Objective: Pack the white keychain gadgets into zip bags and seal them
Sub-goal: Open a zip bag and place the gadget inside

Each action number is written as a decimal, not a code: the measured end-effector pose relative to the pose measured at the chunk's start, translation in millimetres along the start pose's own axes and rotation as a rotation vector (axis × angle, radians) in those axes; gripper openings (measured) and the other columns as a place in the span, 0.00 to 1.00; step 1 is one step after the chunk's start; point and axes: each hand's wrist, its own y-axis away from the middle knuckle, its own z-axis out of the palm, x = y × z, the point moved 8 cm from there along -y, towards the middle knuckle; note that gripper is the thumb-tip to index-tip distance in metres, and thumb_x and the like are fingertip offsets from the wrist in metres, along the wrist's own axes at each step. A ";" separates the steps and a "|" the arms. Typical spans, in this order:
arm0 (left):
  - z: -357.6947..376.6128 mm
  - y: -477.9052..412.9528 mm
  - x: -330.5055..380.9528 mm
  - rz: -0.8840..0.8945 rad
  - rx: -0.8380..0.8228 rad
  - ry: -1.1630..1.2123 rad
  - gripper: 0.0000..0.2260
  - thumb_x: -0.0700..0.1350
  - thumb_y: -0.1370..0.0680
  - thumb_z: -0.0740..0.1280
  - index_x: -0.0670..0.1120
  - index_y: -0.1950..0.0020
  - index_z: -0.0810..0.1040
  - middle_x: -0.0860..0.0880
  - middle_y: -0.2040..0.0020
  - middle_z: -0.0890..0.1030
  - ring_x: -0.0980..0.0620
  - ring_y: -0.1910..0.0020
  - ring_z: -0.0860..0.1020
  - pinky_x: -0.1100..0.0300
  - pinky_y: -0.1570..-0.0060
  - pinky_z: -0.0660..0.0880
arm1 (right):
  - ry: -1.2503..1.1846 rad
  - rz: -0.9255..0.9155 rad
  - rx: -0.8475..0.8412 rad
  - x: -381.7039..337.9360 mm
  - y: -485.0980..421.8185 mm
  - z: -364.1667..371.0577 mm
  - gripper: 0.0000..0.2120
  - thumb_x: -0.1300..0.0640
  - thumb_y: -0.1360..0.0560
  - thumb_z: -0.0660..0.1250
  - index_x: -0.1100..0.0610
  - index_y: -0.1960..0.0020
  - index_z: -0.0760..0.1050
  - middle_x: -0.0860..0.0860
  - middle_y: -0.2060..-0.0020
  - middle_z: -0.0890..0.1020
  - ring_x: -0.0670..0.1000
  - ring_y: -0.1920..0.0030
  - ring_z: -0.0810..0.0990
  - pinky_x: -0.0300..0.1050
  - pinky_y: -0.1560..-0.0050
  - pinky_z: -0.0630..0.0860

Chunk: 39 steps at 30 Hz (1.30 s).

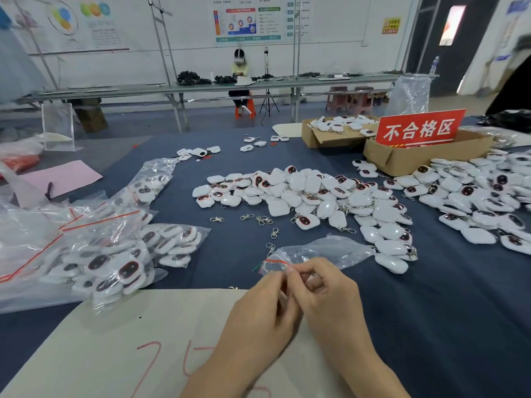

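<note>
Red sign (421,129) with white characters 不合格区 stands in a brown cardboard box (402,160), far beyond my fingers and to their right. Under my wrists lies a beige sheet (115,340) with red handwritten strokes that look like numerals; I cannot read them with any certainty.

I see my left hand (258,308) and right hand (327,297) close together. Thumb and forefinger of each pinch the mouth of a clear, crinkled zip bag (321,251) at its red seal strip, and the other fingers are curled. The bag's body lies limp on the dark blue cloth (445,311) just beyond the fingertips; whether anything is inside I cannot tell.

Further beyond the fingers spreads a loose heap of white gadgets (301,193), glossy rounded squares, some showing a dark red oval face. Between heap and fingers lie small metal clasps (260,219).

Left of the fingers, filled bags (129,259) of the same soft plastic hold many gadgets, with red strips across their tops. A second open carton (316,137), far beyond, holds more.
</note>
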 end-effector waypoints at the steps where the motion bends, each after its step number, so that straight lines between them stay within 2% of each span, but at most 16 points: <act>1: 1.0 0.9 2.4 0.025 -0.026 -0.025 0.17 0.64 0.26 0.54 0.55 0.50 0.73 0.56 0.55 0.75 0.55 0.61 0.73 0.56 0.61 0.72 | 0.004 -0.014 -0.008 -1.2 0.4 0.6 0.06 0.53 0.27 0.74 0.45 0.56 0.79 0.42 0.67 0.82 0.48 0.65 0.82 0.43 0.61 0.78; 4: 6.0 4.6 7.3 0.077 -0.125 -0.073 0.16 0.64 0.27 0.59 0.60 0.43 0.71 0.58 0.50 0.69 0.55 0.59 0.74 0.59 0.60 0.73 | -0.008 -0.024 -0.023 0.6 -0.2 0.7 0.05 0.53 0.27 0.73 0.43 0.56 0.79 0.41 0.71 0.80 0.46 0.69 0.79 0.34 0.66 0.74; 7: 6.9 3.2 7.9 0.111 -0.111 -0.152 0.15 0.59 0.20 0.62 0.62 0.33 0.71 0.61 0.44 0.70 0.60 0.56 0.73 0.63 0.60 0.71 | -0.020 -0.019 -0.090 1.6 -0.7 4.3 0.07 0.53 0.26 0.72 0.40 0.56 0.79 0.41 0.69 0.82 0.44 0.67 0.82 0.32 0.65 0.74; 10: 4.4 2.4 4.8 0.117 -0.082 -0.145 0.11 0.57 0.18 0.61 0.60 0.37 0.74 0.63 0.44 0.75 0.59 0.53 0.74 0.59 0.53 0.74 | -0.091 -0.007 -0.155 -0.2 -0.8 5.6 0.04 0.48 0.25 0.68 0.38 0.53 0.78 0.41 0.63 0.84 0.45 0.64 0.84 0.35 0.62 0.77; 12: 2.1 2.5 4.9 0.140 -0.062 -0.138 0.03 0.56 0.17 0.62 0.59 0.48 0.72 0.64 0.54 0.74 0.59 0.57 0.72 0.57 0.58 0.72 | -0.083 0.027 -0.056 5.9 -7.9 -8.8 0.06 0.48 0.23 0.64 0.37 0.51 0.77 0.41 0.62 0.85 0.44 0.62 0.84 0.36 0.60 0.76; 14: -3.4 1.8 4.1 0.151 -0.022 -0.093 0.06 0.53 0.17 0.63 0.57 0.54 0.71 0.63 0.57 0.73 0.61 0.61 0.71 0.60 0.61 0.69 | 0.006 0.058 0.163 15.2 -17.1 -39.5 0.10 0.53 0.21 0.63 0.38 0.47 0.77 0.41 0.60 0.85 0.44 0.57 0.82 0.35 0.55 0.75; 16: -16.0 0.9 1.7 0.142 0.057 0.006 0.05 0.50 0.17 0.65 0.56 0.54 0.75 0.63 0.54 0.75 0.63 0.62 0.73 0.69 0.60 0.67 | 0.183 0.087 0.370 24.1 -22.0 -71.6 0.15 0.61 0.22 0.64 0.46 0.39 0.78 0.46 0.49 0.84 0.52 0.47 0.79 0.48 0.43 0.75; 18: -30.3 1.4 -6.6 0.094 0.151 0.084 0.07 0.50 0.17 0.65 0.57 0.56 0.77 0.62 0.56 0.77 0.61 0.63 0.75 0.73 0.61 0.66 | 0.436 0.163 0.419 36.4 -25.8 -87.4 0.20 0.64 0.23 0.66 0.58 0.31 0.75 0.59 0.37 0.78 0.63 0.39 0.75 0.61 0.37 0.70; 21: -37.9 2.1 -22.7 -0.014 0.193 0.114 0.11 0.53 0.16 0.60 0.57 0.56 0.77 0.58 0.57 0.79 0.56 0.61 0.76 0.66 0.60 0.70 | 0.616 0.289 0.297 58.2 -29.7 -88.0 0.24 0.61 0.21 0.66 0.61 0.26 0.69 0.65 0.31 0.72 0.68 0.35 0.72 0.62 0.33 0.67; 25: -41.1 1.8 -29.1 -0.060 0.212 0.109 0.18 0.59 0.17 0.54 0.53 0.54 0.79 0.56 0.55 0.82 0.54 0.54 0.79 0.51 0.52 0.76 | 0.666 0.339 0.259 66.7 -30.2 -95.8 0.23 0.55 0.20 0.66 0.59 0.27 0.69 0.65 0.37 0.74 0.67 0.39 0.71 0.59 0.38 0.68; 30: -43.9 1.1 -31.6 -0.062 0.241 0.115 0.21 0.62 0.17 0.51 0.53 0.54 0.79 0.57 0.56 0.82 0.54 0.53 0.80 0.48 0.51 0.76 | 0.510 0.407 0.254 72.6 -28.8 -101.1 0.27 0.55 0.22 0.70 0.59 0.26 0.68 0.64 0.38 0.70 0.65 0.39 0.70 0.57 0.36 0.70; 32: -46.0 1.8 -28.8 -0.050 0.267 0.115 0.19 0.60 0.16 0.52 0.54 0.54 0.78 0.58 0.54 0.82 0.54 0.52 0.80 0.49 0.51 0.77 | 0.314 0.354 0.255 66.3 -29.2 -98.3 0.27 0.58 0.23 0.72 0.55 0.26 0.70 0.56 0.38 0.70 0.54 0.42 0.75 0.49 0.42 0.73; 34: -50.0 3.3 -24.4 -0.014 0.315 0.115 0.15 0.57 0.17 0.53 0.56 0.53 0.78 0.57 0.53 0.81 0.53 0.51 0.80 0.54 0.51 0.76 | 0.067 0.282 0.232 53.1 -31.2 -92.9 0.27 0.59 0.24 0.74 0.46 0.29 0.71 0.46 0.42 0.73 0.37 0.50 0.76 0.32 0.52 0.72; 35: -52.9 4.5 -20.8 0.008 0.342 0.120 0.13 0.56 0.17 0.54 0.58 0.52 0.77 0.57 0.52 0.81 0.54 0.51 0.79 0.58 0.53 0.75 | -0.061 0.250 0.202 45.2 -32.6 -88.5 0.26 0.58 0.25 0.75 0.43 0.31 0.72 0.41 0.45 0.76 0.32 0.52 0.76 0.26 0.56 0.71; 37: -59.7 6.6 -8.6 0.091 0.389 0.123 0.08 0.56 0.17 0.58 0.60 0.48 0.77 0.58 0.49 0.79 0.55 0.51 0.79 0.68 0.57 0.72 | -0.263 0.200 0.104 28.1 -33.3 -74.3 0.21 0.55 0.26 0.76 0.38 0.38 0.77 0.37 0.50 0.81 0.32 0.53 0.79 0.24 0.61 0.73; 39: -60.5 8.6 7.2 0.233 0.404 0.066 0.08 0.53 0.18 0.62 0.58 0.42 0.78 0.60 0.44 0.76 0.56 0.47 0.78 0.73 0.50 0.71 | -0.340 0.159 -0.023 11.7 -29.1 -52.1 0.12 0.52 0.28 0.76 0.41 0.47 0.82 0.40 0.55 0.85 0.37 0.57 0.83 0.26 0.62 0.75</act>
